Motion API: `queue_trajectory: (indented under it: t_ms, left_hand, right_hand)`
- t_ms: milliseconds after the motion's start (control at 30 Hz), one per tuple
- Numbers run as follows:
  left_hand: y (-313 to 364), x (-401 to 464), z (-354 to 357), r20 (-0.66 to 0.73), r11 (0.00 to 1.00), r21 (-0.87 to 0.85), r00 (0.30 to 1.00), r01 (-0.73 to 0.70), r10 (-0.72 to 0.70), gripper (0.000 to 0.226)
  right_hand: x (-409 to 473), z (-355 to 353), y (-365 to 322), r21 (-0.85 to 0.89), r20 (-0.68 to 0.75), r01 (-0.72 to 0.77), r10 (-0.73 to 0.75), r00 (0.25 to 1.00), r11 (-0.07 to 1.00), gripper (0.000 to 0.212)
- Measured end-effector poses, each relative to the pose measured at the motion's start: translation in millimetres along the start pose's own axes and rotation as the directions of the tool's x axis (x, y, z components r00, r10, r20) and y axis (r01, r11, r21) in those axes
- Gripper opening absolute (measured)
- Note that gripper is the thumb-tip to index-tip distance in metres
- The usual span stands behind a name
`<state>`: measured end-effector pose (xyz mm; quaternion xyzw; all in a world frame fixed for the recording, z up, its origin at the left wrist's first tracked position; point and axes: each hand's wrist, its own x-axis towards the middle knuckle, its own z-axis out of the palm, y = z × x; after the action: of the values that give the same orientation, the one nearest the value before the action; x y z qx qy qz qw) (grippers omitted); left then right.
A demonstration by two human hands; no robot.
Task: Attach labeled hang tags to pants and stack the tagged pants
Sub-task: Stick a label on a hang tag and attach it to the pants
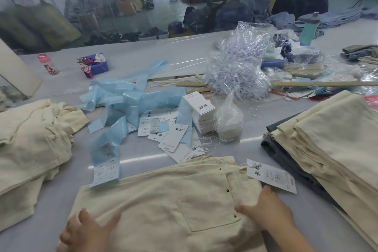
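We have a pair of cream pants (163, 200) lying flat at the near edge of the counter (143, 51), back pocket up, and both our hands are on it. Our left hand (88, 233) rests on the near left part of the cloth, palm down, fingers spread and fairly straight, thumb angled out toward the middle; it presses the fabric and grips nothing. Our right hand (268, 210) comes in from the near right, forearm slanting across the corner of the view. Its fingers curl over the right edge of the pants near the pocket's corner, thumb lying on top of the cloth, so it holds that edge between thumb and fingers.

A white hang tag (272, 176) with black characters lies just past the right hand, at the waistband end of the pants, its string (243, 164) reaching the cloth; we cannot tell how it is fastened.

Toward the right edge of the counter sits a tall stack of folded cream pants (331, 145), with dark grey pieces under it. At the left edge lies a looser heap of cream pants (34, 141).

In the middle of the counter, beyond our pants, loose hang tags (173, 137) are scattered among crumpled blue plastic strips (126, 100). A neat pile of white tags (201, 112) stands beside a small clear bag of strings (229, 120). Farther back a big bundle of clear plastic (237, 67) rests against a long wooden ruler (327, 83).
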<state>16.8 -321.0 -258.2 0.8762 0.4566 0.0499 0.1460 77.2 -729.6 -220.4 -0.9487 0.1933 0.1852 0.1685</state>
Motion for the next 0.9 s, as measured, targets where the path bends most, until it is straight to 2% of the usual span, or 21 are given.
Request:
queue_trajectory:
  t_ms: [133, 233, 333, 400, 467, 533, 567, 633, 733, 800, 900]
  left_hand:
    - [-29.2, 10.5, -12.9, 0.081, 0.986, -0.061, 0.986, 0.154, -0.149, 0.12]
    - [-42.1, 10.6, -16.0, 0.118, 0.985, -0.117, 0.987, 0.125, -0.111, 0.113]
    - [-47.4, 8.4, -19.7, 0.241, 0.956, -0.255, 0.967, 0.149, -0.086, 0.109]
    - [-44.4, 7.4, -24.2, 0.369, 0.916, -0.39, 0.927, 0.091, 0.065, 0.112]
    - [-41.3, 1.5, -28.3, 0.422, 0.855, -0.518, 0.877, 0.024, 0.23, 0.107]
    - [-39.5, -10.3, -31.8, 0.435, 0.838, -0.543, 0.832, -0.062, 0.343, 0.092]
    - [-39.6, -19.7, -34.7, 0.443, 0.858, -0.503, 0.823, -0.1, 0.355, 0.092]
    - [-39.4, -34.0, -32.9, 0.414, 0.895, -0.407, 0.836, -0.183, 0.359, 0.091]
    - [-26.4, -51.3, -38.5, 0.358, 0.878, -0.403, 0.839, -0.258, 0.411, 0.062]
    - [-14.0, -59.0, -45.9, 0.251, 0.806, -0.509, 0.843, -0.303, 0.475, 0.044]
    - [15.6, -74.2, -62.1, 0.101, 0.664, -0.638, 0.813, -0.389, 0.574, 0.037]
  right_hand:
    - [-7.3, 2.3, -11.5, 0.081, 0.049, -0.061, 0.057, 0.997, 0.995, 0.078]
    - [-10.4, 6.3, -14.4, 0.189, 0.066, -0.082, 0.071, 0.995, 0.978, 0.07]
    - [-20.2, 12.3, -19.2, 0.212, 0.014, -0.106, 0.106, 0.994, 0.971, 0.065]
    - [-28.2, 16.9, -22.2, 0.233, -0.028, -0.116, 0.126, 0.992, 0.965, 0.057]
    - [-34.8, 22.0, -21.5, 0.28, -0.054, -0.114, 0.134, 0.989, 0.953, 0.051]
    - [-41.1, 26.8, -18.1, 0.34, -0.053, -0.107, 0.133, 0.99, 0.934, 0.047]
    - [-45.0, 29.1, -15.9, 0.394, -0.05, -0.102, 0.132, 0.99, 0.913, 0.044]
    - [-56.1, 32.1, -10.4, 0.545, -0.056, -0.086, 0.138, 0.989, 0.834, 0.034]
    - [-80.7, 28.9, 0.2, 0.692, -0.122, -0.003, 0.121, 0.985, 0.722, 0.026]
    - [-99.2, 20.1, 7.4, 0.745, -0.204, 0.075, 0.12, 0.972, 0.662, 0.019]
    - [-129.2, -6.1, 20.0, 0.781, -0.35, 0.206, 0.14, 0.926, 0.59, 0.017]
